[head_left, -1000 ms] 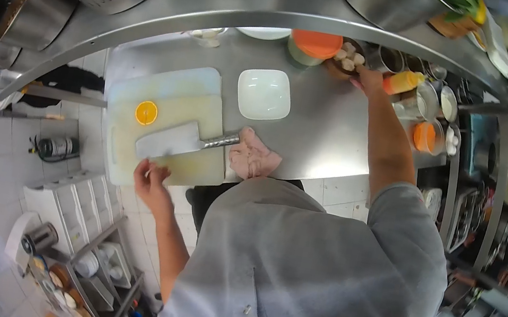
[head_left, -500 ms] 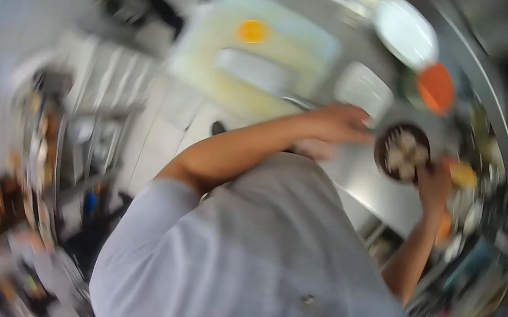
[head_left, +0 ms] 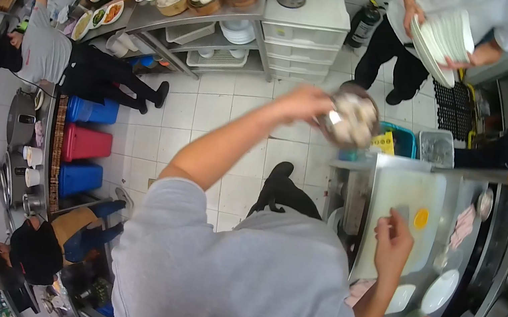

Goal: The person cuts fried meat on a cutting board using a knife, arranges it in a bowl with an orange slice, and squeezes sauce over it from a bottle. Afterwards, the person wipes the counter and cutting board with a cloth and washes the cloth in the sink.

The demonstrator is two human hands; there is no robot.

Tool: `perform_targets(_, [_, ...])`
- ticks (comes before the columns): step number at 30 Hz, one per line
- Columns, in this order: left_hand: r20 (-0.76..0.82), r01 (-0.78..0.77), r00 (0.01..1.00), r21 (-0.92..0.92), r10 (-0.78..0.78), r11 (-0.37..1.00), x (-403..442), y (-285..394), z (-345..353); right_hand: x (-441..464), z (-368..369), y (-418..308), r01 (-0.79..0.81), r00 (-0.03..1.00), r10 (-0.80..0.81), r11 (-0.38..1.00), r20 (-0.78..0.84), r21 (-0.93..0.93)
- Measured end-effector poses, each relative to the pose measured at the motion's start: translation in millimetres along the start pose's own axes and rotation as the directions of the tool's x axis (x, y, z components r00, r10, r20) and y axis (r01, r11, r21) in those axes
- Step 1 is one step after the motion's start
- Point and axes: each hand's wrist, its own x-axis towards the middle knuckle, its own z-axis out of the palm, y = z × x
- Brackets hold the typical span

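My left hand (head_left: 307,105) is stretched out over the floor, its fingers closed on the rim of a round, dark-rimmed steamer basket (head_left: 334,133). Several pale, rounded dumplings (head_left: 362,118) lie in it; motion blurs them a little. Above a pale cutting board (head_left: 391,189) hovers my right hand (head_left: 394,241), loosely curled with fingers apart and nothing in it. Close to its fingertips, a round orange piece (head_left: 421,218) rests on the board.
A person holds a stack of white plates (head_left: 449,37) ahead. A metal counter (head_left: 156,19) carries steamer baskets and dishes. A drawer unit (head_left: 306,35) stands beside it. White dishes (head_left: 440,291) lie on my right. Other people are at the left, near coloured bins (head_left: 86,146).
My body has turned left. The steamer basket, earlier at my right hand on the worktop, is now lifted away in my left hand. My right hand has come off it.
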Motion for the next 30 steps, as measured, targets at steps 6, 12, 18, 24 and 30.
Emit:
perform_targets(6, [-0.643,-0.124,0.759,0.013,0.103,0.992,81.2,81.7,-283.1,-16.2,47.0,13.6,-0.075,0.984,0.124,0.941,0.129,-0.329])
perform_targets(12, [-0.845,-0.292,0.533,-0.219,-0.031,0.931,203.1,82.2,-475.4,-123.0,23.6,138.8,-0.426,0.887,0.461,0.82,0.001,-0.382])
perform_targets(18, [-0.808,-0.192,0.58,-0.264,-0.107,0.945,221.7,86.0,-505.3,-215.9,20.1,149.4,-0.462,0.842,0.539,0.749,0.032,-0.475])
perform_targets(24, [-0.8,-0.133,0.595,-0.191,-0.076,0.972,232.0,65.7,-528.7,-255.7,34.2,166.5,-0.614,0.746,0.665,0.682,-0.011,-0.397])
perform_targets(30, [-0.763,-0.17,0.646,-0.16,-0.013,0.972,230.1,58.5,-539.4,-258.3,28.4,167.0,-0.771,0.613,0.781,0.558,-0.121,-0.306])
